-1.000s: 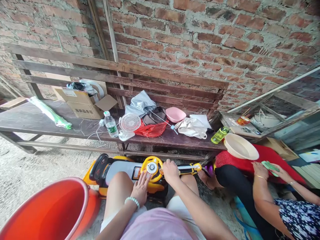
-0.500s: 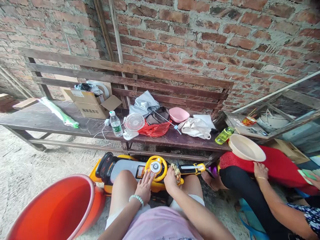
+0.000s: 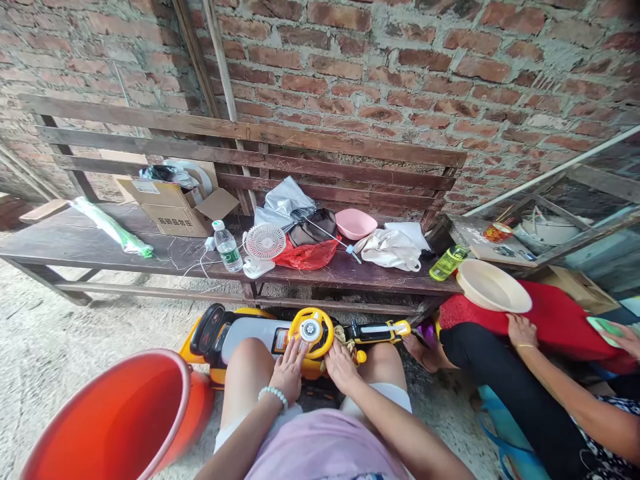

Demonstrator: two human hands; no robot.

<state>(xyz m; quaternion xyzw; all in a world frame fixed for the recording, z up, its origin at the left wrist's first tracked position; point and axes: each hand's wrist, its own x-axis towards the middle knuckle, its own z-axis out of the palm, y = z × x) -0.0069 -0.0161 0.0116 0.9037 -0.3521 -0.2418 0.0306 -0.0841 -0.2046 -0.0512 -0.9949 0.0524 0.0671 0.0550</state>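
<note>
My left hand [image 3: 289, 368] lies with its fingers stretched out at the lower left of a yellow toy steering wheel [image 3: 329, 328]. My right hand [image 3: 341, 367] is at the wheel's lower right, fingers extended and back upward. Just beyond its fingers is a small tan, crumpled bundle [image 3: 341, 335], partly hidden; I cannot make out what it is. The wheel belongs to a yellow and black ride-on toy [image 3: 250, 341] with a grey seat, crosswise in front of my knees.
A big red bucket [image 3: 185, 393] stands at the left. Along the wall, a wooden bench [image 3: 165, 257] holds a cardboard box [image 3: 175, 217], water bottle [image 3: 229, 250], fan [image 3: 265, 241] and pink basin [image 3: 356, 224]. At right, another person's hand [image 3: 522, 331] rests near a cream basin [image 3: 493, 287].
My right hand has flattened and shifted slightly left, and the tan bundle now sits farther behind its fingers. My left hand stays nearly still. The view has shifted a little.
</note>
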